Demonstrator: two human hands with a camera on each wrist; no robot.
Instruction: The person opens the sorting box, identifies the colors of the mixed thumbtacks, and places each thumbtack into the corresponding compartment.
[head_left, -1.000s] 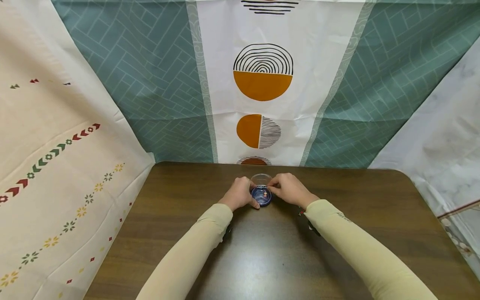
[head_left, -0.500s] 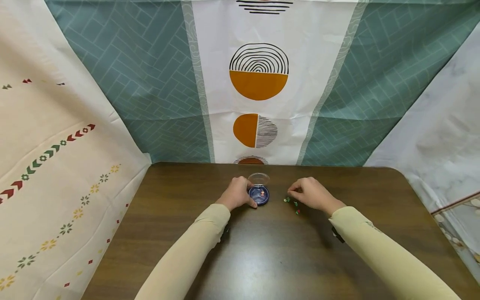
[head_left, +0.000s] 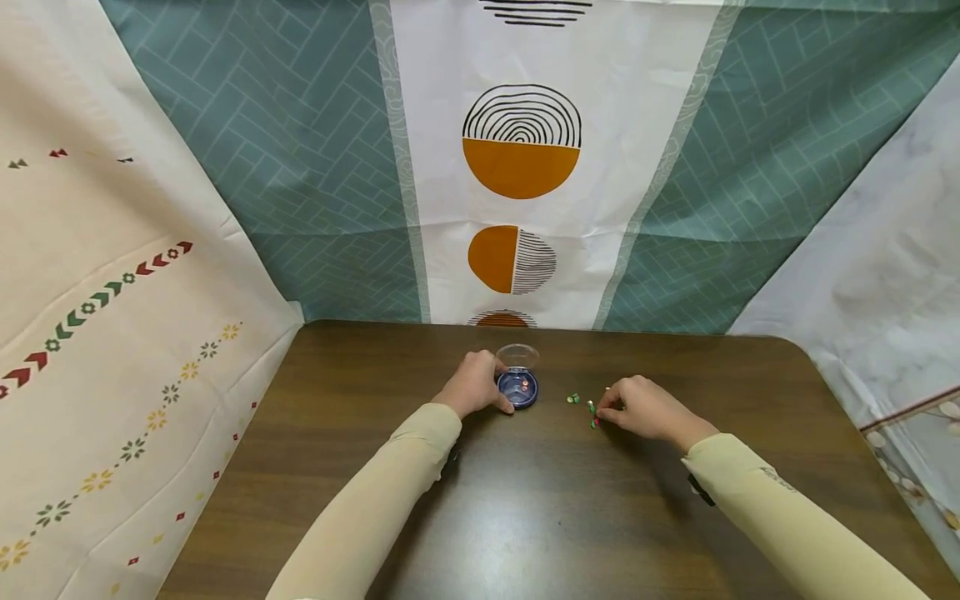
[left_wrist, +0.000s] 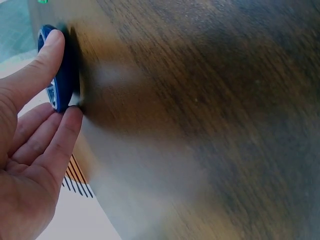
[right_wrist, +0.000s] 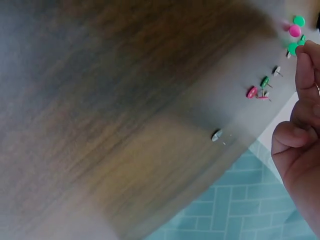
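My left hand [head_left: 474, 385] grips a small round blue case [head_left: 513, 402], thumb on the near side and fingers round the far side. Its clear hinged lid [head_left: 517, 356] stands raised at the back, and a few orange-red thumbtacks [head_left: 525, 385] lie inside. In the left wrist view the thumb presses the blue case [left_wrist: 64, 85] from one side. My right hand [head_left: 643, 408] reaches down to loose thumbtacks on the table, thumb and index fingertips right at green thumbtacks [right_wrist: 293, 48]. I cannot tell whether a tack is pinched between them.
Two more green thumbtacks [head_left: 573, 398] lie between the case and my right hand. Pink, green and white thumbtacks [right_wrist: 252, 92] lie scattered on the brown wooden table [head_left: 480, 500], several with points exposed. A patterned cloth [head_left: 517, 167] hangs behind the table's far edge.
My right hand has moved from beside the case out to the right, then slightly nearer me, to the scattered thumbtacks. My left hand keeps its grip on the case.
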